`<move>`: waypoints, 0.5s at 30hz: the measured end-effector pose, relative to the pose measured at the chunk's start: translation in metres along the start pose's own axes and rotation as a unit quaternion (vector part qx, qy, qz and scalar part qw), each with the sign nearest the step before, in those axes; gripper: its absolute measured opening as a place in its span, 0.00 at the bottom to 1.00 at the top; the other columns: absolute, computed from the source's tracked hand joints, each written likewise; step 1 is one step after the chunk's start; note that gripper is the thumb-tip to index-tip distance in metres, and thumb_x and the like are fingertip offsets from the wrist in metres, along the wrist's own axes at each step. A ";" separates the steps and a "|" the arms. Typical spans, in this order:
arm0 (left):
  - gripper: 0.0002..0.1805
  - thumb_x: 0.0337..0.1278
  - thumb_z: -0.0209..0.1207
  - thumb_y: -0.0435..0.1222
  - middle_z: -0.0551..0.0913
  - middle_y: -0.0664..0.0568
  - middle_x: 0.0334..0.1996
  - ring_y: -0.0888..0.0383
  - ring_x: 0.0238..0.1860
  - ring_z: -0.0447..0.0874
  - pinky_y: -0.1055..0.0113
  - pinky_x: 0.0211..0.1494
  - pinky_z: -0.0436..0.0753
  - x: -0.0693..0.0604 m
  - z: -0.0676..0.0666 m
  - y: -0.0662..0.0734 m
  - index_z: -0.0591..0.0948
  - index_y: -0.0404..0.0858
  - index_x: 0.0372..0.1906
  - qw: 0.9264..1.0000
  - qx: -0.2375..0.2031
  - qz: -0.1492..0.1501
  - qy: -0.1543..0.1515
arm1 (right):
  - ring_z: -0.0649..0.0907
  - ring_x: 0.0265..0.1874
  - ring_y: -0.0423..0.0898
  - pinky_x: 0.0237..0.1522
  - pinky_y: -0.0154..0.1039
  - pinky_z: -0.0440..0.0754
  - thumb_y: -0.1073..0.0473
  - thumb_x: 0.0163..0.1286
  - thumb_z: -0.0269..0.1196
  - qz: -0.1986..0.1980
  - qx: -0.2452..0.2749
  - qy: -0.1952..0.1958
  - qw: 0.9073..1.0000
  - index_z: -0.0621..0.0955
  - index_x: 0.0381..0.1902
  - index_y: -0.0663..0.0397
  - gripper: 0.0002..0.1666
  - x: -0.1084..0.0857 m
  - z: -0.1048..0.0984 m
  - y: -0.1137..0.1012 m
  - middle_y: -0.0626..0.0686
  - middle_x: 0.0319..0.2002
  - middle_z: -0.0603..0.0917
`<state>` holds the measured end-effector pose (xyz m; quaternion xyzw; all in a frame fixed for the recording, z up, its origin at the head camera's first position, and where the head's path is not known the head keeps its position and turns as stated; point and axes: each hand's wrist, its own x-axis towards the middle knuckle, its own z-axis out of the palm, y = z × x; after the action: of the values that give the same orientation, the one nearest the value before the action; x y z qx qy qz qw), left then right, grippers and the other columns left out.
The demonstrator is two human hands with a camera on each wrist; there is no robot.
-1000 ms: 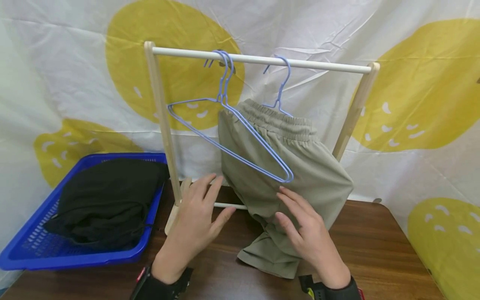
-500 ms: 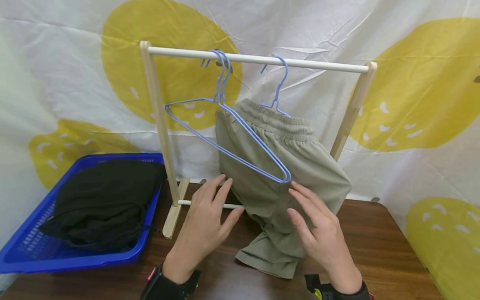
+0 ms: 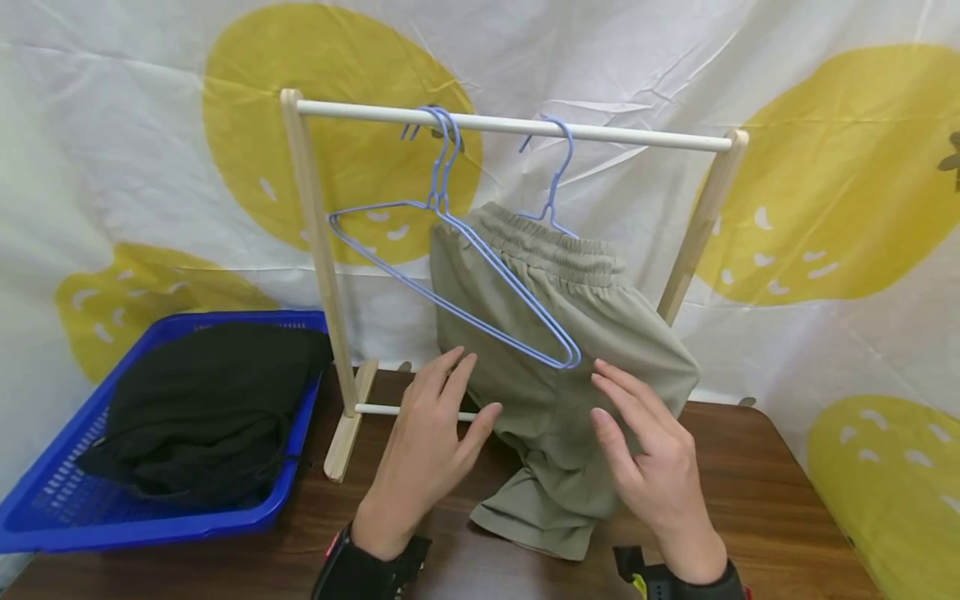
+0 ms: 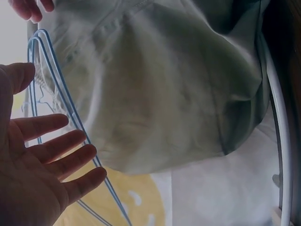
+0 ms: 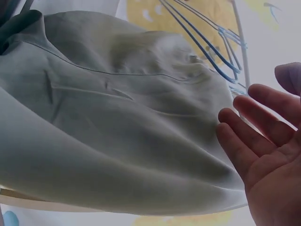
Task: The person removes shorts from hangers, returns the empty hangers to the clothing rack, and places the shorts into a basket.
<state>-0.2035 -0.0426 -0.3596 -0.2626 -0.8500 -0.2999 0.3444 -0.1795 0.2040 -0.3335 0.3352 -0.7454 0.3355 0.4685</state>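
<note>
Olive-grey trousers (image 3: 630,325) with an elastic waistband hang from a light-blue wire hanger (image 3: 553,187); their lower leg folds onto the table. Two bare blue hangers (image 3: 572,362) hang together in front of them. My left hand (image 3: 427,442) is raised before the trousers' left side, fingers spread and holding nothing. To the right, my right hand (image 3: 656,454) is held up the same way, palm toward the trousers. In the left wrist view, the left hand's (image 4: 42,160) fingers overlap the hanger wires. Whether either hand touches the cloth, I cannot tell.
The hangers' rail (image 3: 645,134) is white, on a wooden-ended rack (image 3: 311,225) standing on a dark wood table (image 3: 750,483). At left sits a blue basket (image 3: 150,533) with a folded black garment (image 3: 217,400). A white cloth with yellow shapes hangs behind.
Both hands have drifted to the right in front of the trousers, fingers still spread. The head view has shifted slightly; trousers and hangers look the same.
</note>
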 end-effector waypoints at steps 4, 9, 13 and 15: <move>0.33 0.70 0.64 0.45 0.73 0.32 0.68 0.37 0.69 0.72 0.38 0.69 0.72 0.002 0.003 0.000 0.74 0.27 0.69 1.000 -0.004 -0.006 -0.008 | 0.85 0.58 0.48 0.65 0.30 0.75 0.49 0.82 0.56 -0.010 -0.015 0.010 1.000 0.85 0.53 0.70 0.26 0.007 -0.005 -0.001 0.65 0.56 0.85; 0.32 0.70 0.65 0.44 0.75 0.32 0.67 0.37 0.68 0.73 0.38 0.67 0.73 0.005 0.006 -0.005 0.74 0.27 0.68 1.000 -0.006 -0.006 -0.015 | 0.86 0.55 0.53 0.64 0.30 0.75 0.50 0.82 0.56 -0.022 -0.031 0.017 0.999 0.86 0.52 0.71 0.26 0.017 -0.010 -0.002 0.65 0.55 0.86; 0.32 0.70 0.64 0.44 0.76 0.33 0.66 0.38 0.67 0.75 0.39 0.67 0.74 0.006 0.008 -0.009 0.75 0.27 0.68 1.000 -0.002 -0.006 -0.021 | 0.86 0.53 0.58 0.64 0.29 0.74 0.50 0.82 0.56 -0.025 -0.051 0.023 0.998 0.86 0.51 0.70 0.26 0.026 -0.015 -0.002 0.65 0.54 0.86; 0.31 0.71 0.64 0.45 0.76 0.33 0.65 0.38 0.66 0.75 0.39 0.67 0.74 0.006 0.009 -0.010 0.75 0.26 0.68 1.000 -0.002 -0.003 -0.026 | 0.86 0.53 0.60 0.65 0.29 0.74 0.51 0.81 0.56 -0.023 -0.057 0.031 0.998 0.86 0.50 0.70 0.25 0.030 -0.017 -0.002 0.65 0.54 0.86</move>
<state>-0.2176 -0.0413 -0.3634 -0.2685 -0.8591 -0.2953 0.3205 -0.1799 0.2111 -0.2993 0.3144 -0.7403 0.2915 0.5179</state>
